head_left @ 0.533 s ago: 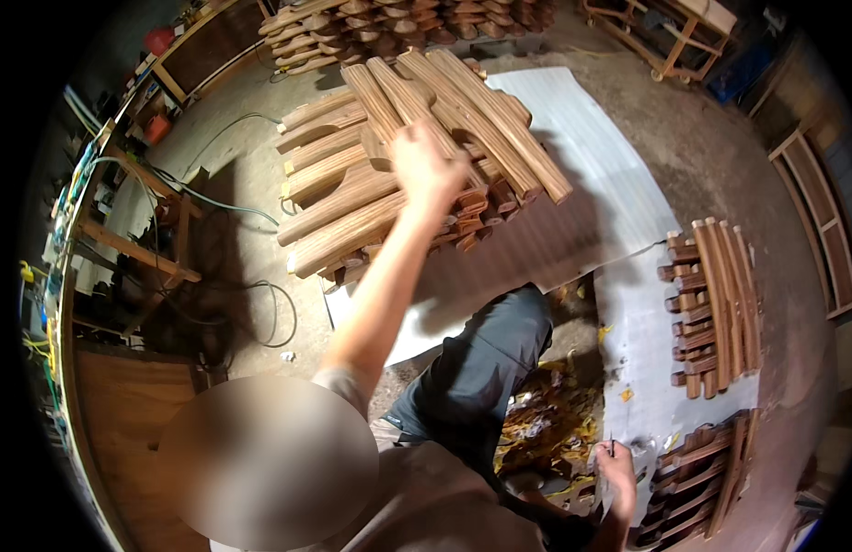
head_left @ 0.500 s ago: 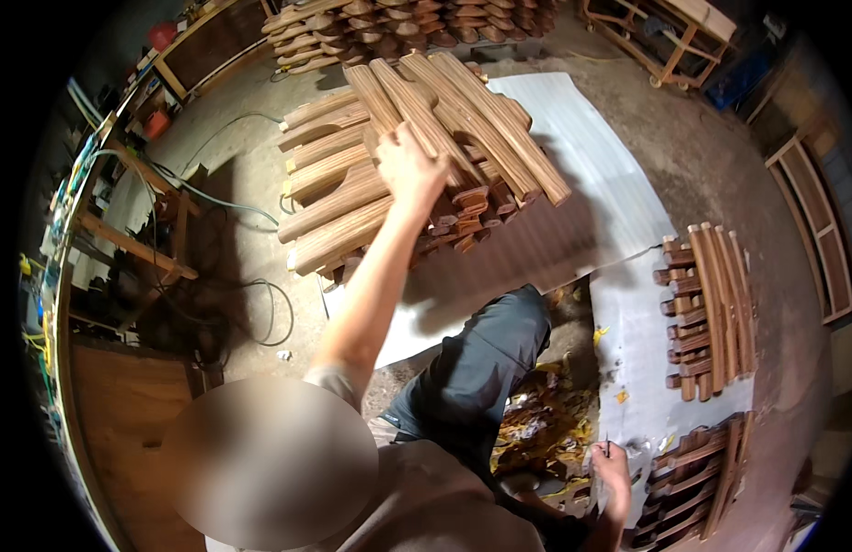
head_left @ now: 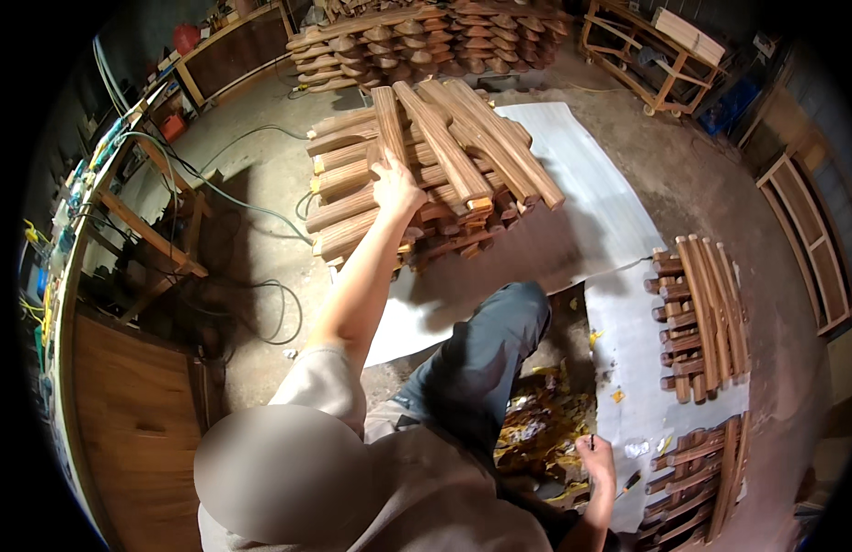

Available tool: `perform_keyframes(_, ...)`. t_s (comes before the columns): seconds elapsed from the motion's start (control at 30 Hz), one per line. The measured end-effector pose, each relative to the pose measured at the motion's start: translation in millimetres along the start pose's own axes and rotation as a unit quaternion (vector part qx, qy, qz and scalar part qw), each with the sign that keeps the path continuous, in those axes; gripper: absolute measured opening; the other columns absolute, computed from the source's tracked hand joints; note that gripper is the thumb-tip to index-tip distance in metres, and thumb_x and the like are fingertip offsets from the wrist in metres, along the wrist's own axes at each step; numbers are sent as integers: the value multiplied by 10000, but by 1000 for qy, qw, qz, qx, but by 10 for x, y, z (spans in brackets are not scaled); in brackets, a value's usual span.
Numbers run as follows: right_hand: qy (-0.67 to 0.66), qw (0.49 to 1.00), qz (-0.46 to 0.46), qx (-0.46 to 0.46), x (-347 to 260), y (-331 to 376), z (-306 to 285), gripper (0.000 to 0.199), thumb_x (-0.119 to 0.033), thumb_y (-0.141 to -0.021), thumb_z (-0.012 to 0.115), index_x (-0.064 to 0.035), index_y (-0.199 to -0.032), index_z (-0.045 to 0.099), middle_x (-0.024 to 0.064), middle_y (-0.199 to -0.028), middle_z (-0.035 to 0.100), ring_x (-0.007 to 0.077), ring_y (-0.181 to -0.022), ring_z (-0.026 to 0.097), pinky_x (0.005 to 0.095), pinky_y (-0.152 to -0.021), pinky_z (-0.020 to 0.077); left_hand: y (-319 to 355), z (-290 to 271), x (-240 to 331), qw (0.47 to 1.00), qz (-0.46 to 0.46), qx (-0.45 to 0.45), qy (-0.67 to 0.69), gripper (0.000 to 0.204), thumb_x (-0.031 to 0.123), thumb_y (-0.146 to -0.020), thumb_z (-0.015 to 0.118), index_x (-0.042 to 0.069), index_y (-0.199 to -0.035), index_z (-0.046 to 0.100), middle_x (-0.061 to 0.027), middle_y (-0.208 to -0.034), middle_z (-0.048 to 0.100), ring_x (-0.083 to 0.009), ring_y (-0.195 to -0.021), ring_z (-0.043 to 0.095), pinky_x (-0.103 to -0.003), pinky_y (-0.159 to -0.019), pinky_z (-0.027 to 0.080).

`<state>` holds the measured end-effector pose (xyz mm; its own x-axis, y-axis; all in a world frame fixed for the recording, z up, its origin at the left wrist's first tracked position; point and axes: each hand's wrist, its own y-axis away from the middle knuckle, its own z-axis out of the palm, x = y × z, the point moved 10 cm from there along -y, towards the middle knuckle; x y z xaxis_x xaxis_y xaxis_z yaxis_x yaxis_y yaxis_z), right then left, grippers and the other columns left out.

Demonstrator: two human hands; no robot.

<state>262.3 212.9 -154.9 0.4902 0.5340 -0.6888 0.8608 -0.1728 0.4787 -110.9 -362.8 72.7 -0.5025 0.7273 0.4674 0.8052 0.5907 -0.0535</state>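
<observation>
My left hand (head_left: 398, 191) is closed round the near end of a shaped wooden bar (head_left: 388, 120), striped brown, on top of the stack. Beside that bar, to its right, lie several more wooden bars (head_left: 507, 143) side by side. Beneath them are crossed layers of similar bars (head_left: 343, 213), their ends sticking out to the left. My right hand (head_left: 596, 460) is low at the right, its fingers pinched on a small dark thin thing too small to name. Just right of that hand a slim dark tool (head_left: 632, 481) with an orange part lies on the white sheet.
White sheeting (head_left: 619, 322) runs under the stacks. Two smaller bar stacks (head_left: 711, 313) stand at the right. Yellow and brown scraps (head_left: 541, 428) litter the floor by my leg. Cables (head_left: 251, 216) cross the floor at left. A wooden cart (head_left: 661, 69) stands far right.
My left hand has shifted slightly left and down, and the bar under it has turned more upright, apart from its neighbour. The right hand moved slightly left; the dark tool beside it now shows.
</observation>
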Motion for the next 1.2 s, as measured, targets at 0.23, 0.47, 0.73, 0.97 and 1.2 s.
perform_keyframes(0.23,83,995,-58,13,-92,113,104,230,-245,-853,693,-26,-916,661,173,-860,683,323,-812,654,400,-745,504,-574,-78,-681,870,-27,-120,478,361,81,-697,695,-67,-1006,582,-165,-818,654,-274,-712,672,-368,-686,578)
perform_keyframes(0.47,-79,994,61,42,-17,242,66,250,-223,-931,581,16,-937,654,162,-779,655,274,-727,624,380,-704,492,931,-750,-43,498,212,-349,765,667,276,-867,582,-43,-1411,367,-294,-1360,467,-286,-1054,614,-395,-839,568)
perform_keyframes(0.73,-109,941,-159,278,-1545,631,-599,149,-94,-872,681,4,-984,695,27,-758,643,79,-707,541,248,-687,474,1919,384,1267,470,173,-524,689,929,615,-703,774,54,-1373,457,-92,-1132,635,-217,-938,644,-409,-791,572)
perform_keyframes(0.97,-72,872,-321,362,-2848,1154,-953,261,-56,-783,792,-55,-1036,732,33,-820,704,84,-593,502,229,-574,432,3585,1330,2034,361,58,-719,591,748,444,-689,867,43,-1225,533,-64,-1018,661,-200,-887,682,-357,-749,608)
perform_keyframes(1.2,27,876,-272,397,-2705,987,-1040,239,-95,-780,761,-80,-1014,717,101,-769,694,267,-577,634,343,-542,507,4219,1642,2139,343,106,-783,508,731,320,-725,865,-3,-1265,493,-96,-1088,649,-205,-944,671,-360,-808,595)
